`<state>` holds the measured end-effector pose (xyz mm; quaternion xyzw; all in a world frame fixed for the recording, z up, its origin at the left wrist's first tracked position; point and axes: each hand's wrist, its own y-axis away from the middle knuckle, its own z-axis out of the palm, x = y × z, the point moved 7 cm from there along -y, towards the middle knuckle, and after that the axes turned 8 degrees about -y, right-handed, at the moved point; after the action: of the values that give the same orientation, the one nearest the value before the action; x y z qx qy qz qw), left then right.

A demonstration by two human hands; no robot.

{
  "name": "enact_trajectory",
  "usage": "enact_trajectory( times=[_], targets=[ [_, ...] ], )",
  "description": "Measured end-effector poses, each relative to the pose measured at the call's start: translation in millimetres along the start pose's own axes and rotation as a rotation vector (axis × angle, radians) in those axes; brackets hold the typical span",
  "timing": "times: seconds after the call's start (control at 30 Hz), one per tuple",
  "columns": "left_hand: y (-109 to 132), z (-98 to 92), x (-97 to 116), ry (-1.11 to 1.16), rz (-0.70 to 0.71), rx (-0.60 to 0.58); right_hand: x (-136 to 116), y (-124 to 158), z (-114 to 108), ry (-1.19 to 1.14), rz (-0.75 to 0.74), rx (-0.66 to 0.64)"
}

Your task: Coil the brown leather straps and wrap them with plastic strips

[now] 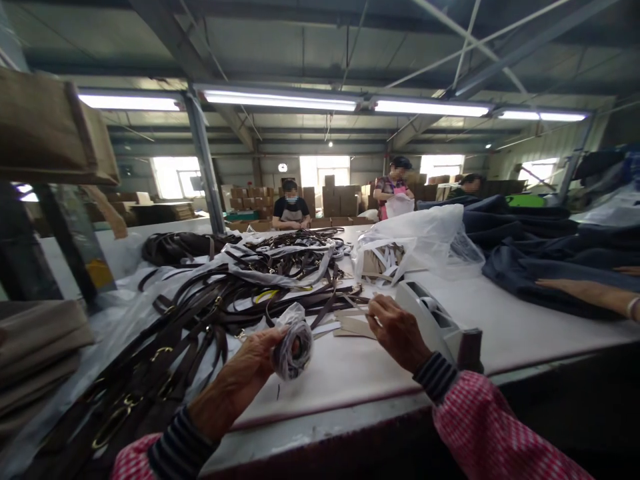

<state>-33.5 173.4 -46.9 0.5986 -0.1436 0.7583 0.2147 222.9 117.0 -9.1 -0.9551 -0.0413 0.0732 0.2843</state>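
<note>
My left hand is closed around a coiled dark strap in clear plastic, held above the near side of the white table. To the right, my right hand has its fingers drawn together over flat beige pieces; whatever is between the fingertips is too small to make out. Just beyond that hand stands a pale tape dispenser. A large heap of dark brown straps with gold-coloured metal fittings spreads over the left of the table, some of it in plastic.
An open clear plastic bag with beige and white strips lies further back. Dark blue cloth is piled at right, where another person's hand rests. Folded brown fabric sits at far left beside a metal post. Other people work behind.
</note>
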Motion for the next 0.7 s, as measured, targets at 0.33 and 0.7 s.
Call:
enact_trajectory(
  times=[0.33, 0.7],
  targets=[
    [7, 42.2, 2, 0.013, -0.024, -0.111, -105, 68, -28, 0.108, -0.573, 0.231],
    [-5, 52.8, -13, -0.353, -0.029, -0.05, -113, 65, -14, 0.019, -0.475, 0.364]
  ],
)
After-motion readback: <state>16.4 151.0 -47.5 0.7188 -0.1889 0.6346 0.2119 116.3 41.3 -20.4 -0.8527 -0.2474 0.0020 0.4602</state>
